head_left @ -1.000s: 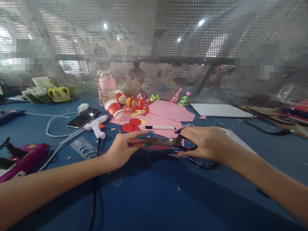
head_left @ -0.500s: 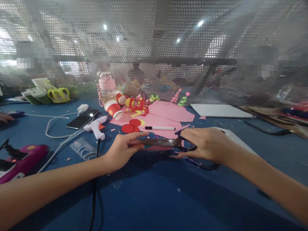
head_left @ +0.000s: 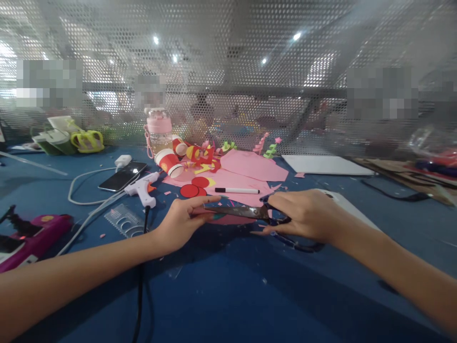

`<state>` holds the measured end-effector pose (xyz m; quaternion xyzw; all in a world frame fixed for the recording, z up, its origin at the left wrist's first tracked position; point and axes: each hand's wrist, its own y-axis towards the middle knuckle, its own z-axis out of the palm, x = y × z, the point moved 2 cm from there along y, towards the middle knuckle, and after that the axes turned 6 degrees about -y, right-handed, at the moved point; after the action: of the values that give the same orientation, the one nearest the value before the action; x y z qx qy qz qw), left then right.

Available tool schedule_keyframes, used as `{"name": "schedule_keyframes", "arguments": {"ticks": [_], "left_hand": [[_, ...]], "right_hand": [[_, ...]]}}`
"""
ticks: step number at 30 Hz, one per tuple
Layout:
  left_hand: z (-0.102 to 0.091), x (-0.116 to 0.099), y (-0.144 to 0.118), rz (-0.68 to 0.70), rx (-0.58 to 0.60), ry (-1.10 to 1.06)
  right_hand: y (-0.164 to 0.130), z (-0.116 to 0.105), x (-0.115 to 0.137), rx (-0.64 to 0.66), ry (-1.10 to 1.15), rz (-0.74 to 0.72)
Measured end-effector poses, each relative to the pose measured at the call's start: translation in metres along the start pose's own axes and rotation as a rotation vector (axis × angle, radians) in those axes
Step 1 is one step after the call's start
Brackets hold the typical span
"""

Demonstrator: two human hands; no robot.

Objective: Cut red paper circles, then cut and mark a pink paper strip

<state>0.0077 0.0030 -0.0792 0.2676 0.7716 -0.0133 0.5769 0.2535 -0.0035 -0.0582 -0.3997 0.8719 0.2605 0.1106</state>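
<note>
Scissors [head_left: 246, 212] held over blue surface [head_left: 228, 295], blades pointing left, dark handles in right hand's [head_left: 303, 212] grip, fingers wrapped around them. Blade tips reach left hand [head_left: 180, 219], its thumb and forefinger clamped on what appears to be pink paper [head_left: 198, 209], outline partly hidden by blades and fingers. Capped marker [head_left: 237, 190] just beyond blades, lying on pink sheets [head_left: 253, 164]. Red discs [head_left: 189, 190] beyond left hand; white glue gun [head_left: 144, 190] farther left, beside phone [head_left: 123, 176].
</note>
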Motion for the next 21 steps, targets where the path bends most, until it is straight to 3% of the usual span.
{"name": "schedule_keyframes", "arguments": {"ticks": [11,21], "left_hand": [[0.0,0.0,0.0,-0.053,-0.007,0.02],[0.0,0.001,-0.001,0.022,0.013,0.083]], "right_hand": [[0.002,-0.006,0.002,-0.02,-0.124,0.033],[0.004,-0.006,0.012,-0.089,-0.148,0.021]]}}
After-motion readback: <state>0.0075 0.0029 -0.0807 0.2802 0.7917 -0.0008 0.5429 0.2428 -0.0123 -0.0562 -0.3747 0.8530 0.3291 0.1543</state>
